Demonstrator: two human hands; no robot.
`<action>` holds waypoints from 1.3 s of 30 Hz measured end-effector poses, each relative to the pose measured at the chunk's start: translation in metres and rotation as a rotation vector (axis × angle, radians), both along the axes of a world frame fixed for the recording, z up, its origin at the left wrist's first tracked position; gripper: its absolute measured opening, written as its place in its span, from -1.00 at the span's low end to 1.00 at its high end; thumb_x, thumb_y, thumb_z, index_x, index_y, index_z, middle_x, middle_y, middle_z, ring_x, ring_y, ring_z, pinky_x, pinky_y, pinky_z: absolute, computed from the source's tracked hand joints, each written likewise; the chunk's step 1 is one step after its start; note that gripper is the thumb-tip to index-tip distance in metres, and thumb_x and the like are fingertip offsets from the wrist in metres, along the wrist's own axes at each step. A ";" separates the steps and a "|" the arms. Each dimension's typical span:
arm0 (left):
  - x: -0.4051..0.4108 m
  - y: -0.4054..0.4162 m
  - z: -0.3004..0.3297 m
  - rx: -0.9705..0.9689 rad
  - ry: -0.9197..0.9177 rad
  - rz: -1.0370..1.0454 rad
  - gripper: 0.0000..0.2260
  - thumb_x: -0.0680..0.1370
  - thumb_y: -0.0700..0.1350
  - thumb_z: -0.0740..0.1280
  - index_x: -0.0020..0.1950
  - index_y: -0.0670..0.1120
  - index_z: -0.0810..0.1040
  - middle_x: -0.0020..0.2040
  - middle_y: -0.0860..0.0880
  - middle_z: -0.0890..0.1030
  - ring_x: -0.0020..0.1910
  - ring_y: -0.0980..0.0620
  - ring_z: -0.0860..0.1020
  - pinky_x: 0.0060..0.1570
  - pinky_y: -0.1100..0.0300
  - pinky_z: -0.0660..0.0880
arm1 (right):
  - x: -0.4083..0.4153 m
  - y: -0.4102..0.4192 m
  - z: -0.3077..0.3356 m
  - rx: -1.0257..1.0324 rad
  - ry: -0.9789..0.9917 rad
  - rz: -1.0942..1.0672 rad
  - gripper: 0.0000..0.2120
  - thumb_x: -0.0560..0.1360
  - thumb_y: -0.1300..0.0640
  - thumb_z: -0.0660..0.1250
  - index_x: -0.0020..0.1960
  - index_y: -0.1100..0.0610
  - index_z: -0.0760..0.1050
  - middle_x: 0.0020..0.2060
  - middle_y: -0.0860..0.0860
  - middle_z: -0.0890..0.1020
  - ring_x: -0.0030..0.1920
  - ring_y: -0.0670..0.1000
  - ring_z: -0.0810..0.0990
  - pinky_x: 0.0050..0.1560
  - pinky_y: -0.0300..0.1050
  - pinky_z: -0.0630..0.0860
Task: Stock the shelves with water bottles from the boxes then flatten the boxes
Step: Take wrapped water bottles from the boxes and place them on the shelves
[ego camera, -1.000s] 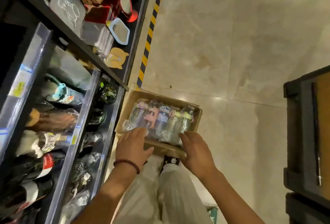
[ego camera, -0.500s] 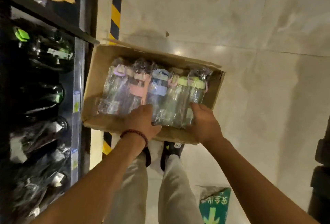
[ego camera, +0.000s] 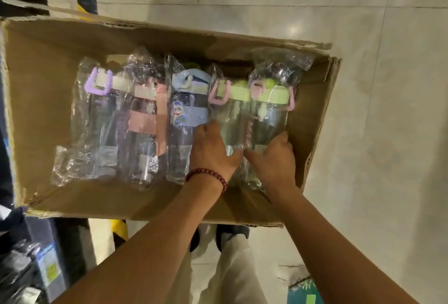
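Reaching down into the open brown cardboard box [ego camera: 48,85] on the pale tiled floor [ego camera: 388,110], both hands go for the bottles at its right end, probably because these lie nearest and can come out as a pair. The left hand [ego camera: 213,151], a dark red bead bracelet [ego camera: 208,176] on its wrist, curls its fingers over the lower body of the clear water bottle with a green lid and pink loop [ego camera: 230,119], the thumb pressing in from the right. The right hand [ego camera: 274,158] wraps around the base of the neighbouring clear green-lidded bottle [ego camera: 269,114], the last in the row, just beside the box wall. Whether either bottle has left the box bottom, I cannot tell.

Five bottles lie side by side, lids pointing away from the person, each sealed in its own crinkled clear plastic bag. From the left: a bottle with a purple handle [ego camera: 99,114], one with a pink strap [ego camera: 145,122], one with a blue lid and a cartoon sticker [ego camera: 186,110], then the two green-lidded ones. More seems to lie beneath them, though it is unclear. The box flaps stand open, the far edge torn. At the left edge the dark shelf unit [ego camera: 48,267] holds bagged goods, close enough for a short carry.
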State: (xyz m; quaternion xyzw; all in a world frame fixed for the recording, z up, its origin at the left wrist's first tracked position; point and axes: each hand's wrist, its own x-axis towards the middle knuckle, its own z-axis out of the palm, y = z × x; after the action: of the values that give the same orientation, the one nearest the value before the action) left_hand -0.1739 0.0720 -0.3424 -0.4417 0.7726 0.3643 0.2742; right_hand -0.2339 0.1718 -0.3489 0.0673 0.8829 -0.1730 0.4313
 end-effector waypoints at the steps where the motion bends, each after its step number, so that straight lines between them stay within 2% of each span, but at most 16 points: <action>1: 0.002 0.003 -0.004 -0.024 0.019 0.013 -0.36 0.44 0.07 0.43 0.40 -0.06 0.23 0.31 -0.08 0.35 0.22 -0.04 0.45 0.14 0.16 0.46 | 0.001 -0.001 -0.003 -0.007 0.012 -0.047 -0.20 0.36 -0.03 0.51 0.42 0.22 0.18 0.22 0.12 0.49 0.18 0.15 0.53 0.16 0.11 0.53; 3: 0.002 0.006 -0.010 -0.034 0.044 0.067 -0.37 0.42 0.08 0.45 0.37 -0.07 0.25 0.27 -0.08 0.44 0.20 -0.07 0.49 0.14 0.11 0.49 | -0.002 -0.002 -0.007 -0.032 0.017 -0.129 -0.24 0.33 -0.03 0.53 0.38 0.19 0.25 0.19 0.08 0.52 0.17 0.12 0.54 0.16 0.10 0.54; 7: -0.006 0.003 -0.019 0.089 0.010 0.257 -0.34 0.40 0.08 0.46 0.37 -0.12 0.25 0.22 -0.08 0.49 0.18 -0.09 0.51 0.01 0.23 0.40 | -0.011 0.007 -0.007 -0.153 -0.026 -0.236 -0.34 0.33 0.00 0.52 0.34 0.09 0.33 0.10 -0.02 0.58 0.07 0.03 0.58 0.08 0.02 0.57; 8: -0.007 0.002 -0.025 0.143 0.017 0.315 -0.32 0.39 0.06 0.48 0.37 -0.12 0.26 0.23 -0.07 0.49 0.21 -0.09 0.50 0.04 0.22 0.41 | -0.013 0.009 -0.006 -0.182 -0.044 -0.257 -0.37 0.35 0.05 0.51 0.34 0.07 0.33 0.06 -0.06 0.58 0.02 -0.02 0.58 0.02 -0.06 0.56; 11: -0.011 0.003 -0.035 0.327 0.025 0.460 -0.16 0.32 0.04 0.52 0.48 -0.09 0.18 0.41 -0.07 0.35 0.37 -0.07 0.35 0.32 0.00 0.35 | -0.018 0.014 -0.008 -0.231 -0.109 -0.302 -0.37 0.35 0.22 0.50 0.34 0.09 0.34 -0.02 -0.08 0.57 -0.07 -0.08 0.58 -0.17 -0.25 0.49; 12: -0.011 0.002 -0.038 0.358 0.022 0.498 -0.17 0.30 0.03 0.54 0.46 -0.07 0.21 0.40 -0.06 0.38 0.36 -0.06 0.36 0.32 -0.04 0.36 | -0.020 0.014 -0.008 -0.241 -0.130 -0.311 -0.36 0.35 0.25 0.50 0.35 0.10 0.32 -0.02 -0.08 0.56 -0.08 -0.07 0.58 -0.19 -0.26 0.47; 14: -0.010 -0.006 -0.043 0.379 -0.006 0.533 -0.28 0.28 -0.02 0.57 0.36 -0.08 0.36 0.25 -0.03 0.51 0.24 -0.04 0.48 0.20 0.01 0.45 | -0.024 0.014 -0.007 -0.267 -0.181 -0.357 -0.31 0.32 0.27 0.52 0.36 0.10 0.29 -0.02 -0.07 0.56 -0.05 -0.04 0.57 -0.15 -0.20 0.49; 18: -0.006 -0.023 -0.039 0.476 -0.045 0.515 -0.48 0.31 -0.06 0.56 0.20 -0.07 0.46 0.07 0.03 0.56 0.12 0.00 0.53 -0.07 0.23 0.46 | -0.028 0.017 0.000 -0.356 -0.321 -0.476 -0.19 0.19 0.20 0.60 0.33 0.05 0.28 0.06 0.04 0.60 0.01 0.07 0.62 0.05 0.09 0.58; 19: -0.005 -0.026 -0.033 0.485 -0.047 0.513 -0.46 0.33 -0.05 0.55 0.24 -0.07 0.44 0.10 0.04 0.53 0.16 -0.01 0.50 -0.02 0.23 0.44 | -0.027 0.019 0.003 -0.380 -0.340 -0.479 -0.22 0.20 0.20 0.59 0.31 0.05 0.30 0.06 0.05 0.61 0.02 0.08 0.63 0.06 0.12 0.58; 22: 0.002 -0.032 -0.020 0.482 -0.046 0.522 -0.18 0.34 0.01 0.53 0.48 -0.14 0.22 0.39 -0.07 0.37 0.36 -0.09 0.35 0.27 0.05 0.36 | -0.022 0.023 0.017 -0.455 -0.363 -0.472 -0.40 0.32 0.26 0.51 0.26 0.06 0.33 0.05 0.06 0.62 0.01 0.06 0.64 0.07 0.09 0.57; 25: 0.010 -0.035 0.000 0.486 -0.023 0.541 -0.08 0.31 0.01 0.54 0.53 -0.10 0.10 0.48 -0.09 0.25 0.43 -0.11 0.27 0.35 -0.02 0.28 | -0.016 0.022 0.036 -0.495 -0.357 -0.433 -0.37 0.27 0.22 0.53 0.24 0.02 0.32 0.04 0.07 0.62 -0.02 0.05 0.66 0.01 0.07 0.61; 30: 0.021 -0.041 0.048 0.394 0.047 0.557 -0.11 0.29 0.02 0.55 0.50 -0.09 0.17 0.43 -0.05 0.31 0.38 -0.09 0.32 0.34 -0.04 0.33 | -0.004 0.010 0.082 -0.526 -0.291 -0.368 -0.26 0.20 0.09 0.54 0.30 0.09 0.29 0.08 0.07 0.59 0.03 0.04 0.64 0.05 0.08 0.60; 33: 0.026 -0.047 0.091 0.328 0.155 0.601 -0.28 0.29 -0.04 0.57 0.35 -0.08 0.30 0.17 0.03 0.45 0.24 -0.06 0.42 0.18 0.04 0.42 | -0.002 -0.001 0.121 -0.533 -0.230 -0.365 -0.31 0.29 0.17 0.54 0.30 0.09 0.28 0.08 0.03 0.56 0.04 -0.01 0.60 0.04 -0.02 0.59; 35: 0.029 -0.053 0.125 0.276 0.221 0.620 -0.32 0.27 -0.05 0.59 0.29 -0.06 0.34 0.00 0.10 0.44 0.12 -0.02 0.46 0.07 0.10 0.45 | -0.001 -0.009 0.151 -0.542 -0.168 -0.356 -0.36 0.33 0.23 0.52 0.29 0.06 0.27 0.06 -0.02 0.55 0.02 -0.07 0.59 -0.01 -0.11 0.58; 37: 0.032 -0.061 0.162 0.244 0.295 0.648 -0.30 0.21 -0.01 0.62 0.25 0.01 0.36 0.03 0.07 0.50 0.06 0.02 0.51 0.02 0.14 0.49 | -0.001 -0.018 0.186 -0.547 -0.100 -0.341 -0.35 0.31 0.20 0.54 0.27 0.04 0.28 0.03 -0.06 0.55 -0.01 -0.09 0.60 -0.04 -0.12 0.59; 39: 0.032 -0.070 0.203 0.217 0.384 0.664 -0.35 0.21 -0.05 0.63 0.19 0.06 0.37 0.00 0.09 0.55 -0.01 0.12 0.55 -0.13 0.29 0.48 | -0.002 -0.025 0.223 -0.561 -0.051 -0.335 -0.35 0.29 0.19 0.56 0.25 0.02 0.29 0.00 -0.09 0.55 -0.02 -0.08 0.60 -0.02 -0.07 0.60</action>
State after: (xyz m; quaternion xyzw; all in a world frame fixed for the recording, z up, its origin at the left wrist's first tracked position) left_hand -0.1422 0.0023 -0.1394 -0.5598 0.5819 0.5887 0.0372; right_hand -0.2361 0.1472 -0.1259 0.0944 0.7664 -0.4762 0.4206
